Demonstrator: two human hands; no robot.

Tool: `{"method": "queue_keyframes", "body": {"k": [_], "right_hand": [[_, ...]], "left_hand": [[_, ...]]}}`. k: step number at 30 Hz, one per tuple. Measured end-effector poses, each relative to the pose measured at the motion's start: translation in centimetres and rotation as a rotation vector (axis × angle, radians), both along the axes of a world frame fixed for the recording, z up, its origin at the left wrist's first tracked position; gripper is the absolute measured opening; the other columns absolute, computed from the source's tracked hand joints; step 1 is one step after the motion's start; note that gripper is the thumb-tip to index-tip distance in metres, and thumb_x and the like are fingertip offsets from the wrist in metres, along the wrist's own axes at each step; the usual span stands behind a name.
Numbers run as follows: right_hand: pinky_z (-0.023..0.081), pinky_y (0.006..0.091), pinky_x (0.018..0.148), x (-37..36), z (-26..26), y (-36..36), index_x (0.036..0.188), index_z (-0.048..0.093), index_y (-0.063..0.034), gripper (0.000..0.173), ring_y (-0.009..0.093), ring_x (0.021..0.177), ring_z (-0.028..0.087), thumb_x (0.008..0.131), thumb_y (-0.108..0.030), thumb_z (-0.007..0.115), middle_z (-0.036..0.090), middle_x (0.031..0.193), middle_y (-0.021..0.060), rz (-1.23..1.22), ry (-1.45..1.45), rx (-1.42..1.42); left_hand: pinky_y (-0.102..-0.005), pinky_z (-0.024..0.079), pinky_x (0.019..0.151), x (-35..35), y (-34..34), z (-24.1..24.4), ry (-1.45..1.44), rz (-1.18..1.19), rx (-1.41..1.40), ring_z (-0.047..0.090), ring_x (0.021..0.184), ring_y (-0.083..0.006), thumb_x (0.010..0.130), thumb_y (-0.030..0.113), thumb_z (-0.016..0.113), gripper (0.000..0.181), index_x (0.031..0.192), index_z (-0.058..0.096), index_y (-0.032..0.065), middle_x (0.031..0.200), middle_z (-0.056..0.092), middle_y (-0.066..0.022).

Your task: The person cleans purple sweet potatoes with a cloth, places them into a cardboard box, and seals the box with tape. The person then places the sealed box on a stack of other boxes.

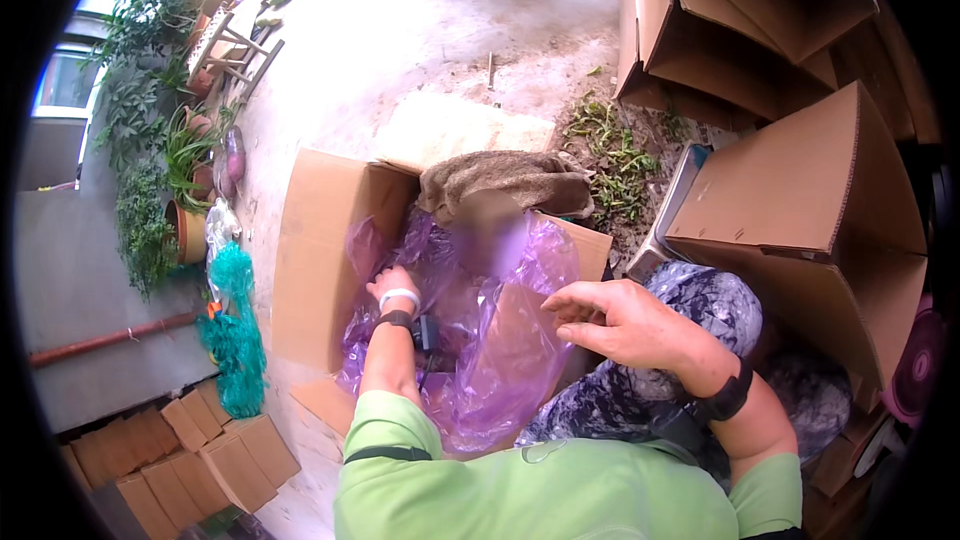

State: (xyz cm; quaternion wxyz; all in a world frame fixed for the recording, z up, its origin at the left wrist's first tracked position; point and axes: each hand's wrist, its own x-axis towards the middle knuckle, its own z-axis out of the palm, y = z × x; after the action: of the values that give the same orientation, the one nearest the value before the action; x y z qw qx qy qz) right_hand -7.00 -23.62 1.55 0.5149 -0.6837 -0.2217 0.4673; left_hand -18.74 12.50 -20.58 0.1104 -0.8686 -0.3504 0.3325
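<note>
In front of me stands an open cardboard box [319, 255] lined with crinkled purple plastic film [517, 367]. My left hand [394, 286] is over the box's left side, against the film, its fingers curled; whether they pinch the film is hidden. A white band and a dark strap circle that wrist, and a small dark device [426, 334] sits beside it. My right hand [619, 321] hovers at the liner's right edge, thumb and fingers apart, holding nothing. Brown burlap [502, 184] lies bunched at the box's far edge. The middle of the liner is blurred.
Large open cardboard boxes [765, 172] stand at right, beside a metal-edged platform [667, 210]. Green plant scraps [615, 157] litter the floor beyond. At left are teal netting [236, 330], potted plants [187, 232] and a wooden stool [236, 52]; several smaller cartons [187, 465] sit at lower left.
</note>
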Motion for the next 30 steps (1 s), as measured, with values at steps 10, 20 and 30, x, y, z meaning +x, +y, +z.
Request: {"method": "queue_keyframes", "body": {"k": [10, 20, 30], "right_hand": [[0.048, 0.0269, 0.076, 0.2, 0.0, 1.1, 0.111, 0.059, 0.0004, 0.028, 0.011, 0.085, 0.058, 0.085, -0.008, 0.062, 0.065, 0.092, 0.0063, 0.031, 0.074, 0.059], [0.050, 0.0258, 0.073, -1.7, -0.4, 4.1, 0.110, 0.059, 0.0041, 0.033, 0.012, 0.083, 0.060, 0.085, -0.016, 0.061, 0.065, 0.092, 0.0094, 0.062, 0.229, 0.159], [0.052, 0.0291, 0.072, -7.0, -4.9, 9.1, 0.131, 0.039, -0.0009, 0.065, 0.014, 0.100, 0.056, 0.084, -0.035, 0.066, 0.051, 0.123, 0.0072, 0.006, 0.622, 0.087]], "left_hand": [[-0.0375, 0.047, 0.088, -5.5, 2.1, 10.9, -0.723, 0.121, -0.511, 0.062, 0.096, -0.0254, 0.058, 0.015, 0.078, 0.057, 0.111, 0.058, 0.0071, 0.103, 0.065, -0.0097], [-0.0296, 0.053, 0.075, -8.8, 3.5, 16.1, -1.390, 0.574, -0.934, 0.062, 0.083, -0.0175, 0.070, 0.004, 0.074, 0.040, 0.105, 0.057, -0.0006, 0.095, 0.063, -0.0080], [-0.0419, 0.051, 0.089, -7.0, -6.0, 16.3, -1.859, 1.132, -1.724, 0.059, 0.105, -0.0280, 0.086, 0.028, 0.062, 0.042, 0.119, 0.053, 0.0032, 0.118, 0.060, -0.0132]]}}
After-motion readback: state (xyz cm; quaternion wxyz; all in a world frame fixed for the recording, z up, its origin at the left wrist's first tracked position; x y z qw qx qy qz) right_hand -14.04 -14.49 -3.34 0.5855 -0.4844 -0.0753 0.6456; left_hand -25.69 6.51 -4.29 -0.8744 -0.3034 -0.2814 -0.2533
